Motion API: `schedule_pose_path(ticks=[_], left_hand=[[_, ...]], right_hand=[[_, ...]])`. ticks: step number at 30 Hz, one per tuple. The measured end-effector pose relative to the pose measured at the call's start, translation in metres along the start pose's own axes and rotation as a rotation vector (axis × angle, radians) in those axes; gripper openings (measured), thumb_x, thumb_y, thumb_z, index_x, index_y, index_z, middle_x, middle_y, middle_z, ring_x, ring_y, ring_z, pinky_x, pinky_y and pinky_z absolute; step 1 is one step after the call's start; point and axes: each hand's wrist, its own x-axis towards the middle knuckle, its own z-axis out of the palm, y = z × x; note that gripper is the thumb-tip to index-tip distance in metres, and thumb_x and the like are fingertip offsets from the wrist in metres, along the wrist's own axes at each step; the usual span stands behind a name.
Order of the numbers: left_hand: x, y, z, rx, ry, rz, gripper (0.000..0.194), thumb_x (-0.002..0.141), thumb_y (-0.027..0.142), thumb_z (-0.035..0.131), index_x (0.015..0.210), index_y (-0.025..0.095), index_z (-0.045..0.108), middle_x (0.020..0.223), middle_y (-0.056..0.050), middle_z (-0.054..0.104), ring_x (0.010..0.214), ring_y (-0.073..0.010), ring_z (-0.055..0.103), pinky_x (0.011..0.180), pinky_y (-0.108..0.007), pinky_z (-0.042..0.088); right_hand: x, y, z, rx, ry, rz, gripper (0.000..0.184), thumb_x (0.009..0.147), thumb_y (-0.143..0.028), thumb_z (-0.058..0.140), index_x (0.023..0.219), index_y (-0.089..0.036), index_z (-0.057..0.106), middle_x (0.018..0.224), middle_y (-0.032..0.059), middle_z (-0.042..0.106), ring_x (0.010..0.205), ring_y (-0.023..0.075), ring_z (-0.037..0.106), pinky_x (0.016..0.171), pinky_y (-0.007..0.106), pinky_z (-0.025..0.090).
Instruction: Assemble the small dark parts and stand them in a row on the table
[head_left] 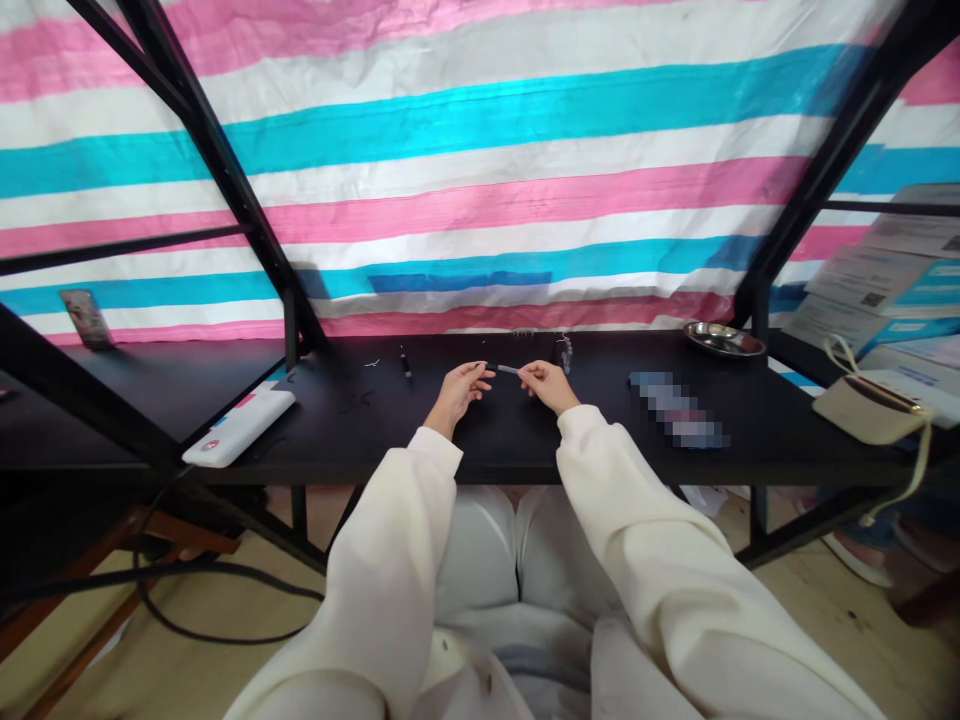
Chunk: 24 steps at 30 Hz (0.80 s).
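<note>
Above the black table [360,435], my two hands are close together at the middle. My right hand [551,385] pinches one end of a short, translucent grey tube-like piece [508,370]. The tube's other end points at my left hand [461,392], whose thumb and forefinger are closed on a small dark piece [491,367] in line with it. Whether the two pieces are joined is too small to tell. Left of my hands, a small dark cylinder [406,364] with a thin wire end lies on the table. Behind my right hand are several clear, small pieces [565,352].
A shiny metal dish [724,340] stands at the back right, with a blurred-out item [679,410] nearer. A cream pouch [870,408] and stacked boxes [885,270] are far right. On the left lies a long white case [240,428]. Black frame posts [217,165] flank the table.
</note>
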Motion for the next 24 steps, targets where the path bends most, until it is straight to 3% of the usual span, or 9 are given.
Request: schedule_pose_path(ticks=[3, 7, 11, 18, 24], left_hand=[[0.001, -0.002, -0.001, 0.024, -0.032, 0.006, 0.020, 0.073, 0.021, 0.066, 0.089, 0.011, 0.062, 0.083, -0.011, 0.068, 0.050, -0.0085, 0.059, 0.037, -0.015, 0.037], [-0.006, 0.000, 0.003, 0.107, -0.211, -0.093, 0.022, 0.071, 0.020, 0.067, 0.090, 0.010, 0.062, 0.086, -0.013, 0.068, 0.052, -0.0096, 0.061, 0.039, -0.016, 0.040], [-0.012, 0.005, 0.007, 0.083, -0.305, -0.170, 0.019, 0.077, 0.024, 0.062, 0.090, 0.010, 0.060, 0.088, -0.015, 0.068, 0.054, -0.0120, 0.062, 0.041, -0.017, 0.043], [-0.009, 0.008, 0.006, -0.014, -0.343, -0.241, 0.025, 0.085, 0.032, 0.048, 0.079, 0.010, 0.058, 0.079, -0.015, 0.068, 0.053, -0.0152, 0.063, 0.038, -0.020, 0.043], [-0.010, 0.005, 0.007, 0.032, -0.314, -0.162, 0.015, 0.080, 0.027, 0.057, 0.081, 0.012, 0.055, 0.063, -0.006, 0.062, 0.045, -0.0108, 0.056, 0.035, -0.017, 0.038]], right_hand=[[0.001, 0.001, 0.000, 0.022, 0.051, -0.011, 0.038, 0.062, -0.053, 0.063, 0.073, -0.016, 0.057, 0.058, -0.0009, 0.056, 0.045, 0.0082, 0.045, 0.047, 0.025, 0.040], [-0.001, -0.003, 0.003, 0.052, -0.041, -0.024, 0.038, 0.060, -0.051, 0.065, 0.072, -0.016, 0.060, 0.058, -0.0017, 0.055, 0.048, 0.0081, 0.044, 0.049, 0.025, 0.040], [-0.005, -0.008, 0.003, 0.016, -0.113, -0.006, 0.038, 0.061, -0.052, 0.065, 0.073, -0.016, 0.062, 0.057, -0.0016, 0.054, 0.051, 0.0091, 0.045, 0.048, 0.024, 0.038], [-0.005, -0.007, 0.002, -0.011, -0.154, -0.012, 0.037, 0.062, -0.050, 0.064, 0.074, -0.015, 0.064, 0.060, -0.0009, 0.055, 0.054, 0.0087, 0.044, 0.049, 0.023, 0.035], [-0.005, -0.004, 0.004, -0.009, -0.211, -0.001, 0.036, 0.060, -0.049, 0.066, 0.073, -0.015, 0.065, 0.061, -0.0011, 0.057, 0.055, 0.0090, 0.046, 0.054, 0.024, 0.038]])
